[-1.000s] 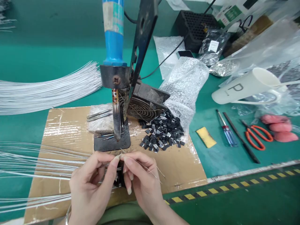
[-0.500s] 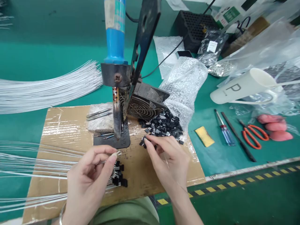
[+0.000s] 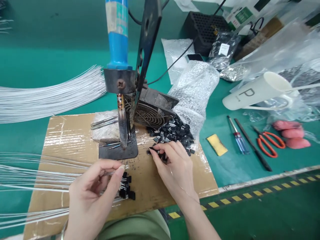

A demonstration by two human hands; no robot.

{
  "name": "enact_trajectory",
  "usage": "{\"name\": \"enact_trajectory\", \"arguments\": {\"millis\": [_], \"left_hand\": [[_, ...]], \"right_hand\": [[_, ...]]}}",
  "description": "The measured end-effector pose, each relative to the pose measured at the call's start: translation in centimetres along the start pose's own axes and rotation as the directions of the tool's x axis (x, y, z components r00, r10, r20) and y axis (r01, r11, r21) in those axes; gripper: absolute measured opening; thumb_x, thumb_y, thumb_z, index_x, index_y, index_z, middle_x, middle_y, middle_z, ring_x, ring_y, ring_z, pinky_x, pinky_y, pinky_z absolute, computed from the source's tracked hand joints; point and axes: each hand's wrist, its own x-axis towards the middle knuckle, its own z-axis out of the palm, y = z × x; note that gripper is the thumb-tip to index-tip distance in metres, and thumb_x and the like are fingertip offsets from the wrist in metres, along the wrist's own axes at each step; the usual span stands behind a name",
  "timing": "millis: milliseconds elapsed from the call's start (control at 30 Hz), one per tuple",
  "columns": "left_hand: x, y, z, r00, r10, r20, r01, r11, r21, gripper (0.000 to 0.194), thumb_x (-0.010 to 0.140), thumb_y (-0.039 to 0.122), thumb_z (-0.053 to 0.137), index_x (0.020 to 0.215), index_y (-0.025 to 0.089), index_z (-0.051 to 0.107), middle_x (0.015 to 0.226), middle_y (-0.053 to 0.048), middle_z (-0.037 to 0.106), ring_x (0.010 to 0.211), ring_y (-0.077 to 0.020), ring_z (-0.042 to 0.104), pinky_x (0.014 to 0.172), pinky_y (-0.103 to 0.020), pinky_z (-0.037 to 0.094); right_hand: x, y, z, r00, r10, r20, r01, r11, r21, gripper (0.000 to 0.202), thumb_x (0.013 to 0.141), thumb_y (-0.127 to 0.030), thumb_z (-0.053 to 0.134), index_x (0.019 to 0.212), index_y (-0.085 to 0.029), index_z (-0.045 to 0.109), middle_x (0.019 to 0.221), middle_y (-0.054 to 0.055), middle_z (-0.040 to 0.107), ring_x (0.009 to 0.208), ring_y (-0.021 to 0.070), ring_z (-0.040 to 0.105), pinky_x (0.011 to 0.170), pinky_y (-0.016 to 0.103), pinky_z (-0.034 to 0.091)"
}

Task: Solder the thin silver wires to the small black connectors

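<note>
My left hand (image 3: 93, 193) pinches the end of a white wire between thumb and index finger, above the cardboard (image 3: 150, 186). Wires with black connectors (image 3: 127, 191) on their ends lie beside and beneath it. At the near edge of the pile of black connectors (image 3: 175, 131), my right hand (image 3: 175, 170) has thumb and fingers closed around small black pieces; how many it grips is hidden. A blue-handled soldering iron (image 3: 118, 50) hangs tip down in a stand, between and beyond the hands. Behind it sits a round-grilled fan (image 3: 147, 113).
A bundle of white wires (image 3: 50, 96) lies at the left. Metal rods rest on a wrapped block (image 3: 106, 131). Bubble wrap (image 3: 197, 90), a yellow sponge (image 3: 217, 145), a screwdriver (image 3: 240, 140), orange-handled pliers (image 3: 267, 143) and a white cup (image 3: 257, 91) are at the right.
My right hand has turned slightly and its fingers have curled in closer over the black pieces. My left hand keeps its pinch, almost in place. The whole view has shifted a little.
</note>
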Motion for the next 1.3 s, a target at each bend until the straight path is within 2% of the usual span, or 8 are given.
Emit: {"name": "enact_trajectory", "arguments": {"millis": [133, 233, 300, 367, 533, 700, 1067, 1300], "left_hand": [[0.0, -0.2, 0.0, 1.0, 0.008, 0.01, -0.008, 1.0, 0.008, 0.007, 0.096, 0.031, 0.072, 0.09, 0.027, 0.075, 0.075, 0.005, 0.074, 0.055, -0.0083, 0.054, 0.051, -0.018, 0.04], [0.2, -0.1, -0.2, 1.0, 0.006, 0.011, -0.006, 0.999, 0.037, 0.009, 0.095, 0.033, 0.072, 0.089, 0.027, 0.075, 0.073, 0.006, 0.073, 0.053, -0.008, 0.051, 0.051, -0.018, 0.04], [0.2, 0.1, -0.3, 1.0, -0.002, 0.004, 0.002, 0.999, 0.051, 0.011, 0.095, 0.035, 0.073, 0.087, 0.027, 0.075, 0.071, 0.006, 0.073, 0.052, -0.0081, 0.049, 0.05, -0.018, 0.039], [0.3, 0.4, -0.3, 1.0, -0.01, 0.008, 0.009, 0.999, 0.052, 0.013, 0.093, 0.036, 0.073, 0.085, 0.026, 0.076, 0.07, 0.005, 0.073, 0.05, -0.0081, 0.049, 0.049, -0.019, 0.038], [0.3, 1.0, -0.1, 0.994, -0.106, -0.031, 0.106, 0.994, 0.005, 0.014, 0.091, 0.039, 0.074, 0.085, 0.027, 0.076, 0.066, 0.006, 0.071, 0.051, -0.0084, 0.048, 0.05, -0.019, 0.038], [0.7, 0.6, -0.3, 0.996, -0.093, 0.011, 0.093, 0.996, -0.011, 0.012, 0.089, 0.038, 0.076, 0.086, 0.027, 0.078, 0.064, 0.005, 0.071, 0.048, -0.0081, 0.049, 0.046, -0.018, 0.037], [0.9, 0.6, -0.7, 0.991, -0.117, 0.058, 0.122, 0.988, -0.093, 0.008, 0.087, 0.034, 0.079, 0.084, 0.027, 0.079, 0.064, 0.006, 0.072, 0.052, -0.0076, 0.061, 0.05, -0.011, 0.047], [1.7, 1.6, -0.9, 0.981, -0.115, 0.158, 0.154, 0.954, -0.259, 0.006, 0.083, 0.026, 0.08, 0.078, 0.025, 0.081, 0.084, 0.0, 0.084, 0.068, -0.0123, 0.078, 0.065, -0.012, 0.061]], "right_hand": [[0.0, -0.2, 0.0, 0.999, 0.042, -0.009, -0.042, 0.997, 0.066, 0.008, 0.097, -0.012, 0.074, 0.091, -0.018, 0.076, 0.083, 0.004, 0.075, 0.082, 0.0233, 0.067, 0.071, 0.035, 0.055], [0.0, -0.9, -0.4, 0.983, 0.18, -0.02, -0.169, 0.952, 0.257, 0.008, 0.095, -0.014, 0.074, 0.092, -0.02, 0.077, 0.084, 0.003, 0.076, 0.074, 0.0188, 0.069, 0.066, 0.031, 0.057], [-0.1, -1.6, -0.8, 0.949, 0.314, 0.021, -0.292, 0.852, 0.434, 0.006, 0.094, -0.016, 0.076, 0.093, -0.022, 0.077, 0.084, 0.001, 0.078, 0.069, 0.0155, 0.071, 0.061, 0.026, 0.058], [-0.1, -2.3, -1.1, 0.917, 0.384, 0.103, -0.37, 0.729, 0.576, 0.008, 0.092, -0.019, 0.079, 0.097, -0.025, 0.08, 0.084, -0.001, 0.079, 0.069, 0.0141, 0.073, 0.062, 0.024, 0.06], [-0.4, -3.5, -0.9, 0.893, 0.362, 0.267, -0.43, 0.51, 0.745, 0.01, 0.092, -0.021, 0.082, 0.096, -0.029, 0.087, 0.08, -0.002, 0.078, 0.063, 0.011, 0.07, 0.059, 0.02, 0.059], [-0.7, -4.4, -0.4, 0.854, 0.357, 0.378, -0.496, 0.337, 0.8, 0.007, 0.092, -0.024, 0.084, 0.094, -0.029, 0.088, 0.077, -0.001, 0.076, 0.056, 0.0089, 0.068, 0.054, 0.017, 0.058], [-0.1, -5.4, -0.5, 0.861, 0.28, 0.425, -0.492, 0.243, 0.836, 0.011, 0.093, -0.023, 0.083, 0.096, -0.031, 0.091, 0.074, -0.001, 0.071, 0.054, 0.0065, 0.064, 0.051, 0.014, 0.052], [-0.3, -5.6, -0.4, 0.86, 0.243, 0.449, -0.5, 0.222, 0.837, 0.012, 0.093, -0.023, 0.082, 0.098, -0.029, 0.091, 0.076, 0.0, 0.074, 0.054, 0.0075, 0.064, 0.051, 0.016, 0.053]]}}
